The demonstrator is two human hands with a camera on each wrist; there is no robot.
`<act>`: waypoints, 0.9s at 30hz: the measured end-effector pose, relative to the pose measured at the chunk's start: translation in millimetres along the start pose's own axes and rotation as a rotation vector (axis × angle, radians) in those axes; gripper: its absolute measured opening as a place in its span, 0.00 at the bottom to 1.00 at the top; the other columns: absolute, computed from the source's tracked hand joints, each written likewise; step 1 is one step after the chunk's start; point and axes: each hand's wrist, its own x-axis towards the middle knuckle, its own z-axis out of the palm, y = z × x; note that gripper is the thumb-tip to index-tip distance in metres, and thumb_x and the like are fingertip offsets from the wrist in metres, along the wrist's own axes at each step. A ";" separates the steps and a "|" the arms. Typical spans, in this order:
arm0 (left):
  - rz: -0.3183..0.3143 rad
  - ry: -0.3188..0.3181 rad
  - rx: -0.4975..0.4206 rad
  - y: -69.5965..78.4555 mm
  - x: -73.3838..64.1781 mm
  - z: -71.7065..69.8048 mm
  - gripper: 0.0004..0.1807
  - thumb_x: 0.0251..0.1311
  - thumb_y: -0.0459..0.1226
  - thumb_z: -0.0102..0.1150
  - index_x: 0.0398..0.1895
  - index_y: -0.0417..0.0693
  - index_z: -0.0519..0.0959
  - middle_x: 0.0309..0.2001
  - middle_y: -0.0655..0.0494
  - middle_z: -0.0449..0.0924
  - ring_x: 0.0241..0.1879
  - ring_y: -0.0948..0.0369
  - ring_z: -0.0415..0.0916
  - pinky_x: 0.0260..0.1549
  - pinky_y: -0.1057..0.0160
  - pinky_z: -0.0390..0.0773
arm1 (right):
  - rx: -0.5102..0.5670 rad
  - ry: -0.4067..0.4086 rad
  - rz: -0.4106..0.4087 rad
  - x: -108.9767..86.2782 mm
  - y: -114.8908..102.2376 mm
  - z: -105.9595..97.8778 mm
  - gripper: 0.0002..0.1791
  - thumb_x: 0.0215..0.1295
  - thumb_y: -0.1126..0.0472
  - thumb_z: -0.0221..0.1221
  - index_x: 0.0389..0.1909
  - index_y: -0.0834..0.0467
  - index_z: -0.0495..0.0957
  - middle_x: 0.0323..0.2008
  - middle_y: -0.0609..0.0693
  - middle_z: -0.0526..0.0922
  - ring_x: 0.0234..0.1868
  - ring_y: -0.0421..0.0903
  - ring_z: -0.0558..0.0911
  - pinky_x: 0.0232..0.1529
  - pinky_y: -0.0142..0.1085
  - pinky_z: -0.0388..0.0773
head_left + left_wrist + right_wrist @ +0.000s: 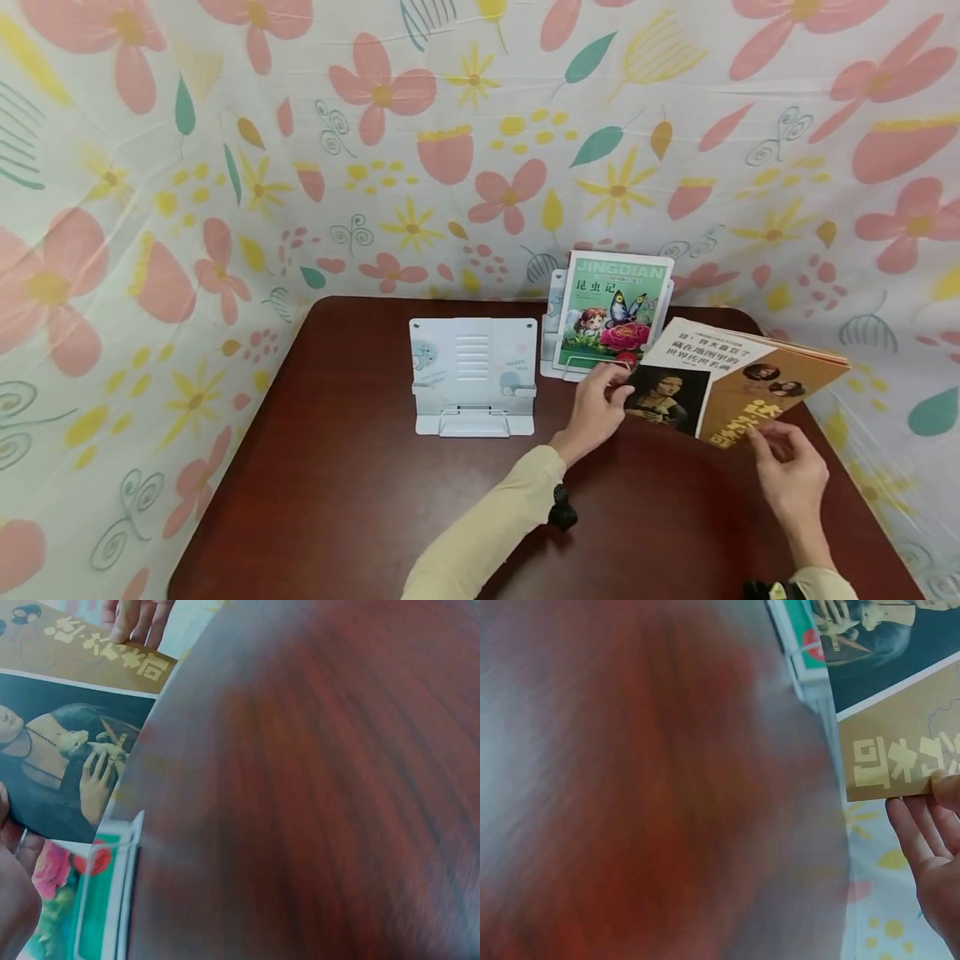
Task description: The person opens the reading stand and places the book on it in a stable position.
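Both hands hold a book (738, 375) tilted above the right part of the table. Its cover is white and golden brown, with a dark portrait painting. The left hand (596, 412) pinches the book's left edge, and in the left wrist view part of that hand (15, 892) is cut off by the frame. At the lower right edge the right hand (797, 471) grips the cover, thumb (946, 787) in front and fingers behind. Just behind the left hand, a green book (592, 312) with a butterfly leans on a white bookstand (550, 333).
Left of the hands stands a second white bookstand (474, 375) with wire holders at its foot. The dark reddish table (337, 500) has rounded far corners. Flower-patterned sheeting (450, 200) surrounds it at the back and sides.
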 end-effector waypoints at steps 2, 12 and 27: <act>0.001 0.022 0.003 0.3 1.6 -8.0 0.09 0.70 0.33 0.60 0.50 0.46 0.82 0.42 0.54 0.81 0.43 0.66 0.81 0.38 0.84 0.73 | -0.008 -0.013 -0.008 3.6 -6.6 3.7 0.08 0.62 0.71 0.67 0.40 0.68 0.80 0.27 0.18 0.76 0.29 0.13 0.76 0.30 0.11 0.70; -0.112 0.087 -0.041 -12.9 18.3 -68.6 0.13 0.63 0.32 0.67 0.50 0.48 0.82 0.37 0.52 0.86 0.38 0.65 0.83 0.37 0.77 0.80 | -0.004 -0.089 -0.105 10.8 -33.8 46.9 0.08 0.60 0.70 0.69 0.39 0.64 0.82 0.27 0.18 0.75 0.27 0.15 0.74 0.27 0.12 0.68; -0.076 0.292 -0.068 -14.0 23.7 -133.6 0.11 0.64 0.33 0.68 0.48 0.45 0.86 0.40 0.48 0.88 0.41 0.57 0.86 0.41 0.68 0.85 | 0.180 -0.124 -0.198 26.5 -88.5 101.3 0.09 0.59 0.72 0.69 0.41 0.65 0.83 0.28 0.27 0.79 0.29 0.23 0.77 0.29 0.14 0.70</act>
